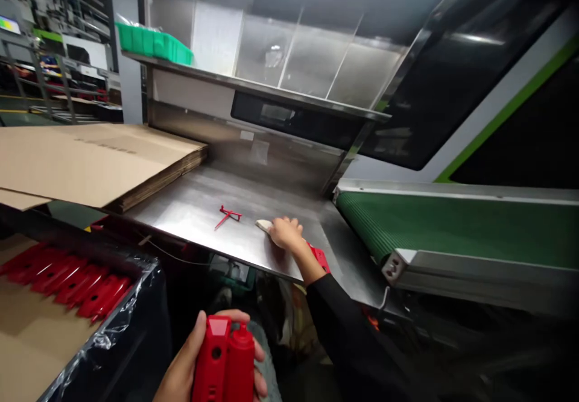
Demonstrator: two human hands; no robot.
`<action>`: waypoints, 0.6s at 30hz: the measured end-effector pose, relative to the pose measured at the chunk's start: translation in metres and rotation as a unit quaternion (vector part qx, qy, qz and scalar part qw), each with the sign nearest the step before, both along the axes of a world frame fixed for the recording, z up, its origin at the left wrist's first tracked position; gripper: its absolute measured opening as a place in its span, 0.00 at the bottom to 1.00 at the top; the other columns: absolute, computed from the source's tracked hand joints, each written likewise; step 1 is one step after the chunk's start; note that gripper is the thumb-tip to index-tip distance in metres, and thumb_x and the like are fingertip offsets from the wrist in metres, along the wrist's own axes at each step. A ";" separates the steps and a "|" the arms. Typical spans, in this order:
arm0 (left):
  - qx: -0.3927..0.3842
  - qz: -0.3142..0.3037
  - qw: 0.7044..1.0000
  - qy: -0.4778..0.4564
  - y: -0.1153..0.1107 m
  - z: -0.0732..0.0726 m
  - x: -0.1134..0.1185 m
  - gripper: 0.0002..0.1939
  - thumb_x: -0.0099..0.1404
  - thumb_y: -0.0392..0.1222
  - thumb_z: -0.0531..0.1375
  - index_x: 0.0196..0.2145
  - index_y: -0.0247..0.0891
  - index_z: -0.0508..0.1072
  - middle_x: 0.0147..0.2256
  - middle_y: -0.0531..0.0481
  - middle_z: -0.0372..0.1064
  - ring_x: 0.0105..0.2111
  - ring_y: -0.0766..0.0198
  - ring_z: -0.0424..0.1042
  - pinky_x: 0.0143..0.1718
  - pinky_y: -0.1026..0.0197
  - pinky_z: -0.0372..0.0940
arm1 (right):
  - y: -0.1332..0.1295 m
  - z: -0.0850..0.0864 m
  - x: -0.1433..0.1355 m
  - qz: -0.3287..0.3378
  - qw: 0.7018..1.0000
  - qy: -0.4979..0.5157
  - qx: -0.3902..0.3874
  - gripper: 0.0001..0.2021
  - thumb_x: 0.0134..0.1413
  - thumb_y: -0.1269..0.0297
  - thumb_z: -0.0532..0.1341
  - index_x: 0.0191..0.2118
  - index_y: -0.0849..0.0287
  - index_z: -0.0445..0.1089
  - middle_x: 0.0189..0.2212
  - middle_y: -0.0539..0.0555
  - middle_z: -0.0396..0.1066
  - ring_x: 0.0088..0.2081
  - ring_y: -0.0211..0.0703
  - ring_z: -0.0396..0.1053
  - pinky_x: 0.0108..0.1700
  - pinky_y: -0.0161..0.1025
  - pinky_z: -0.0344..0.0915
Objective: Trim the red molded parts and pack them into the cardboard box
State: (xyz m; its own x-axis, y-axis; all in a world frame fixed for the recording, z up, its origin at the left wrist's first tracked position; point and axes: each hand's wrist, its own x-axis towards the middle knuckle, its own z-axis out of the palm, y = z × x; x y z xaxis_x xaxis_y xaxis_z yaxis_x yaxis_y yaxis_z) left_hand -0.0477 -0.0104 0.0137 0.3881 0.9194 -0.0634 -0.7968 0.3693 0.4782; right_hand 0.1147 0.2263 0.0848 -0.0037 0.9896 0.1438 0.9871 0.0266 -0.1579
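In the lower middle, my left hand (181, 363) is wrapped around a red plastic part (212, 354) with a flat section, a round hole and a rounded, bottle-like section beside it. My right hand (286, 233) reaches over the steel table (181, 209), fingers curled on a pale, blunt-ended object (263, 225) that sticks out to the left; its kind is unclear. Partly hidden by my right wrist, another red plastic part (319, 257) lies on the table. Thin red plastic sprues (229, 214) lie left of my right hand, apart from it.
Flat cardboard sheets (90, 161) are stacked on the table's left. Below them, a box lined with dark plastic (140, 305) holds several red parts (67, 275) in a row. A green conveyor belt (452, 224) runs off to the right. A green bin (154, 43) sits on the shelf above.
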 end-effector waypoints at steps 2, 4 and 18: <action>0.008 0.024 1.000 0.010 -0.002 0.009 0.001 0.32 0.69 0.58 0.37 0.48 0.37 0.72 0.39 0.36 0.74 0.36 0.44 0.75 0.37 0.45 0.66 | -0.005 -0.001 0.006 0.018 1.000 0.019 0.003 0.15 0.56 0.58 0.61 0.46 0.60 0.67 0.49 0.56 0.67 0.54 0.51 0.63 0.56 0.57 0.59; 0.011 0.047 0.999 0.014 -0.001 0.016 0.001 0.33 0.69 0.58 0.37 0.49 0.36 0.73 0.39 0.36 0.74 0.37 0.43 0.75 0.39 0.43 0.66 | -0.027 -0.002 0.008 0.040 0.997 0.056 0.018 0.16 0.57 0.60 0.59 0.49 0.60 0.64 0.45 0.55 0.69 0.48 0.48 0.67 0.52 0.53 0.63; 0.032 0.145 0.935 0.322 -0.010 0.019 0.006 0.27 0.61 0.61 0.57 0.45 0.36 0.77 0.32 0.44 0.75 0.34 0.52 0.72 0.31 0.61 0.65 | -0.237 -0.013 -0.054 0.189 0.903 0.241 0.302 0.17 0.62 0.66 0.52 0.54 0.56 0.67 0.31 0.55 0.71 0.28 0.41 0.70 0.25 0.37 0.67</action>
